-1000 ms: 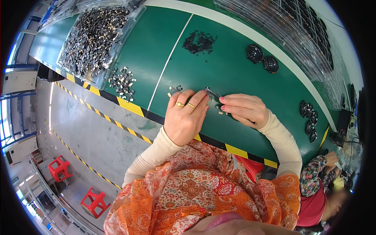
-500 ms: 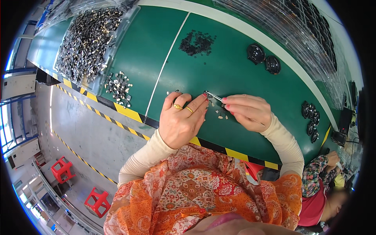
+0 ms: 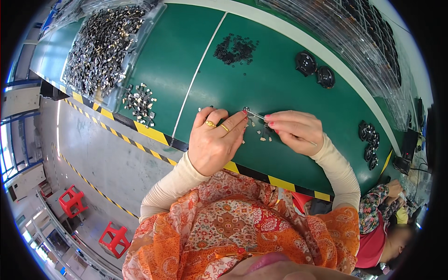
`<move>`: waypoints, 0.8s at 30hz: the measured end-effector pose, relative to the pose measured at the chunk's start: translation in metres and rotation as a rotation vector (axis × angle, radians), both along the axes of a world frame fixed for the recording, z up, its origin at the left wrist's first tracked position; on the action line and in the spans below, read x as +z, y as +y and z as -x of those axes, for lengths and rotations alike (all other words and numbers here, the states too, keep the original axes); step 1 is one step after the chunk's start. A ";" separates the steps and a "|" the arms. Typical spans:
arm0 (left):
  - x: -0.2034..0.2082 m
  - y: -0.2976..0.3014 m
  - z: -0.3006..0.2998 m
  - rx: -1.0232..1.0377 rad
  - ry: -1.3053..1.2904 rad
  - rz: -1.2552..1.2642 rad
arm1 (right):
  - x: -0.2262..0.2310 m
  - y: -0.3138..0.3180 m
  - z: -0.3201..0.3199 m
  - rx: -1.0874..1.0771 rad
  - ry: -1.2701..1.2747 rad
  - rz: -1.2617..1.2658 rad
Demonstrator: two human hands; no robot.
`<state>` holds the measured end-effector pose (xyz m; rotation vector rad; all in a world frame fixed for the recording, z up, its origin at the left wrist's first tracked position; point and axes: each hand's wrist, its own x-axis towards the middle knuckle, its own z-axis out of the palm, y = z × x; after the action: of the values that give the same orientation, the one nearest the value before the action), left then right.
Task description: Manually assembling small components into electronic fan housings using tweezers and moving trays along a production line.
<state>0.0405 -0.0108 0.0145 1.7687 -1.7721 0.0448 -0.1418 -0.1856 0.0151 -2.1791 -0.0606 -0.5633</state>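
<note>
two bare hands were close together over a green tabletop (image 3: 275,88), near its black-and-yellow striped edge (image 3: 280,183). the right hand (image 3: 298,133) had its thumb and fingers pinched closed on a thin metal tool (image 3: 256,115), whose tip reached a small dark piece (image 3: 246,109) right at the left index fingertip. the left hand (image 3: 212,142) was turned back upward, its fingers bent and a little apart; whether they gripped anything could not be told. a few small pale bits (image 3: 262,138) were strewn just below the tool.

a white line (image 3: 200,70) crossed the tabletop to the left, and beyond it a loose pile (image 3: 139,103) of black and pale parts sat beside a clear bin (image 3: 140,51) heaped with similar ones. farther up the surface were a scatter of tiny black pieces (image 3: 234,49) and two rounded black parts (image 3: 306,63); a dark cluster (image 3: 368,144) lay at the right, and clear trays (image 3: 336,51) were stacked along the far side. two red stools (image 3: 72,201) stood on the grey floor (image 3: 102,163), and a co-worker (image 3: 372,247) in red was at the lower right.
</note>
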 end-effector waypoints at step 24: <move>-0.006 0.037 0.010 0.056 0.031 0.121 | 0.004 0.006 -0.007 -0.043 -0.043 0.001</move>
<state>0.0308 0.0262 0.0081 1.7228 -1.6624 0.1432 -0.1346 -0.1792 0.0191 -2.1733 -0.0377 -0.6345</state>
